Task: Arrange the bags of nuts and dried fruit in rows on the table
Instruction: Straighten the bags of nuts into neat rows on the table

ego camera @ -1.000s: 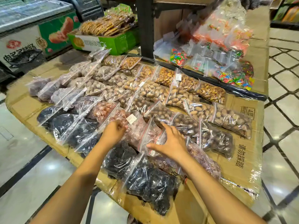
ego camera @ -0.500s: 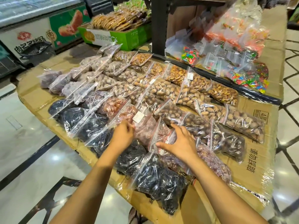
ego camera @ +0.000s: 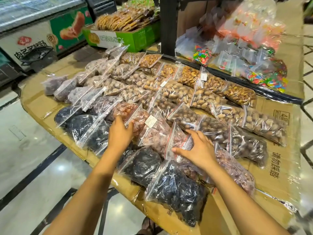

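Observation:
Clear zip bags of nuts and dried fruit lie in overlapping rows on the cardboard-covered table point(ego camera: 277, 168). Pale nuts point(ego camera: 179, 92) fill the far rows, and dark dried fruit point(ego camera: 176, 189) lines the near edge. My left hand point(ego camera: 120, 133) grips the zip edge of a bag of reddish-orange dried fruit point(ego camera: 124, 110) in the second row. Thumb and spread fingers of my right hand point(ego camera: 198, 148) curl round a small pinkish bag with a red zip point(ego camera: 177, 139). Between the hands sits a pink bag with a white label point(ego camera: 152, 131).
A black post point(ego camera: 166, 26) rises at the table's back. Bags of coloured sweets point(ego camera: 264, 78) lie on a raised board to the right. At the back left stands a green box of biscuits point(ego camera: 122, 36), with a freezer cabinet point(ego camera: 33, 36) beyond. Tiled floor lies beyond the table's left and near edges.
My left hand has slid left, away from the labelled bag, onto the reddish-orange bag. My right hand stays on the small pinkish bag. The view has drifted slightly.

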### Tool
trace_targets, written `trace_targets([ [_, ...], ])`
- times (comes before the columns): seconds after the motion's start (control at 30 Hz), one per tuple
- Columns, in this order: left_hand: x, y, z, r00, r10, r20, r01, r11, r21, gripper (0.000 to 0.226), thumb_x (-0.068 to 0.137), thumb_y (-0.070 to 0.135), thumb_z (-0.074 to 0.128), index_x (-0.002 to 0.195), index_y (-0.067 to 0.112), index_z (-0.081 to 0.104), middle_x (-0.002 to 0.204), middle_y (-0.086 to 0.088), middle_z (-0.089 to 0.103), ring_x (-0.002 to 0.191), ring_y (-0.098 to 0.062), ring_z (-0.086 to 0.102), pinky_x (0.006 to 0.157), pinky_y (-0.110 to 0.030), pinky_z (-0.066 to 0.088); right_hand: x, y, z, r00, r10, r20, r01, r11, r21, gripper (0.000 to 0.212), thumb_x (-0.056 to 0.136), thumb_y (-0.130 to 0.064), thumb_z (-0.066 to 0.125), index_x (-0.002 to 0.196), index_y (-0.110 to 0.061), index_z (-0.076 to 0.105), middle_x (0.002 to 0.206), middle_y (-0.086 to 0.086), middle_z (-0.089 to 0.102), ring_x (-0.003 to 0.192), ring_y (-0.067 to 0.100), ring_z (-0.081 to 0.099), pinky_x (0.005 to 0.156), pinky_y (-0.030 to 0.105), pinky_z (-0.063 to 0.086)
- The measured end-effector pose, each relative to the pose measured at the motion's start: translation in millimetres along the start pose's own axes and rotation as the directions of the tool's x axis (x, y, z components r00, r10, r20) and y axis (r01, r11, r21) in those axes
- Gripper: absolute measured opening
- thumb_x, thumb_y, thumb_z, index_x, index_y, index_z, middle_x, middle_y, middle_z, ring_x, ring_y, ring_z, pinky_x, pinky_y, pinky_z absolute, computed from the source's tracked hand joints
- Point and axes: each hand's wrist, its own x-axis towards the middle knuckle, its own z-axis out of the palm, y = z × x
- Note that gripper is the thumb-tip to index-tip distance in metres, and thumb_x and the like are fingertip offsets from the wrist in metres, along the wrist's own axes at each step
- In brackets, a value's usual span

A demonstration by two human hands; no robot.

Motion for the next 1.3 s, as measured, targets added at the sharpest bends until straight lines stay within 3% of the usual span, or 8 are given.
trace_targets([
  [0.1,31.3,-7.3,-4.8,0.983,-0.115,0.142,0.108,0.993,0.055,0.056,0.092,0.037,0.06,0.13,-0.001,0.045,0.098,-0.009,0.063,0.077,-0.019,0.06,0.067,-0.03,0.045,-2.7,-1.8,-1.1,1.0,0.005,0.0,-0.005,1.0,0.024,0.11,0.053,-0.091,0.05,0.145,-0.035,0.026,0.149,-0.005,0.031,0.136,0.02,0.034,0.111,0.048,0.033],
  [0.2,48.1,-7.6,-3.3,0.963,-0.076,0.257,0.077,0.997,0.007,0.025,0.092,0.025,0.062,0.098,0.001,0.058,0.086,-0.01,0.07,0.068,-0.017,0.065,0.058,-0.029,0.052,-4.5,-4.6,-3.7,1.0,0.019,0.017,-0.02,0.999,0.032,0.118,0.052,-0.089,0.053,0.149,-0.033,0.016,0.153,-0.002,0.024,0.139,0.021,0.028,0.113,0.047,0.03],
  [0.33,58.6,-0.2,2.4,0.981,0.155,0.12,-0.165,0.983,0.085,0.01,0.094,0.012,0.054,0.096,0.005,0.061,0.077,-0.006,0.065,0.063,-0.023,0.061,0.06,-0.036,0.055,-14.8,-6.6,-14.6,0.999,-0.015,0.028,0.015,1.0,0.006,0.13,0.048,-0.093,0.047,0.149,-0.036,-0.01,0.158,-0.003,-0.007,0.146,0.024,0.001,0.117,0.052,0.015],
  [0.47,71.6,-6.5,6.3,0.983,0.092,0.159,-0.104,0.992,0.067,0.007,0.091,0.011,0.057,0.097,0.011,0.062,0.083,-0.01,0.068,0.064,-0.027,0.063,0.061,-0.045,0.058,-33.3,10.0,-26.8,0.99,0.086,-0.115,-0.087,0.996,0.001,0.131,0.041,-0.102,0.033,0.149,-0.039,-0.005,0.159,-0.005,-0.004,0.146,0.021,-0.002,0.118,0.05,0.009],
  [0.6,57.3,8.1,-2.1,0.959,0.264,-0.105,-0.261,0.965,0.041,0.025,0.09,0.018,0.055,0.109,0.002,0.055,0.114,-0.018,0.054,0.101,-0.033,0.053,0.085,-0.045,0.048,-62.2,37.6,-24.4,0.936,0.334,-0.112,-0.324,0.941,0.097,0.132,0.046,-0.093,0.048,0.151,-0.031,-0.002,0.16,0.002,0.0,0.147,0.023,0.002,0.117,0.05,0.012],
  [0.8,26.9,41.7,21.0,0.911,0.268,0.313,-0.309,0.947,0.089,0.036,0.092,0.031,0.057,0.105,-0.003,0.061,0.097,-0.024,0.067,0.092,-0.039,0.064,0.077,-0.042,0.051,-84.0,44.9,-7.6,0.865,0.473,-0.167,-0.475,0.88,0.032,0.125,0.052,-0.092,0.05,0.15,-0.028,0.008,0.16,0.005,0.009,0.146,0.026,0.013,0.114,0.053,0.021],
  [1.07,37.4,46.9,34.5,0.958,0.233,0.168,-0.215,0.97,-0.116,0.014,0.091,0.006,0.06,0.104,0.004,0.066,0.068,-0.01,0.065,0.047,-0.02,0.048,0.044,-0.033,0.041,-88.1,46.9,-12.7,0.913,0.38,-0.146,-0.379,0.925,0.033,0.123,0.055,-0.082,0.058,0.151,-0.021,0.011,0.157,0.008,0.017,0.144,0.025,0.012,0.116,0.041,0.014],
  [1.3,28.5,69.7,37.5,0.97,0.177,0.167,-0.189,0.98,0.058,0.025,0.091,0.006,0.055,0.117,0.005,0.054,0.093,-0.011,0.063,0.07,-0.024,0.061,0.057,-0.034,0.053,-102.9,82.8,-25.2,0.972,0.234,-0.019,-0.235,0.968,-0.092,0.129,0.05,-0.089,0.053,0.151,-0.031,0.0,0.158,0.001,0.011,0.144,0.023,0.009,0.117,0.043,0.011],
])
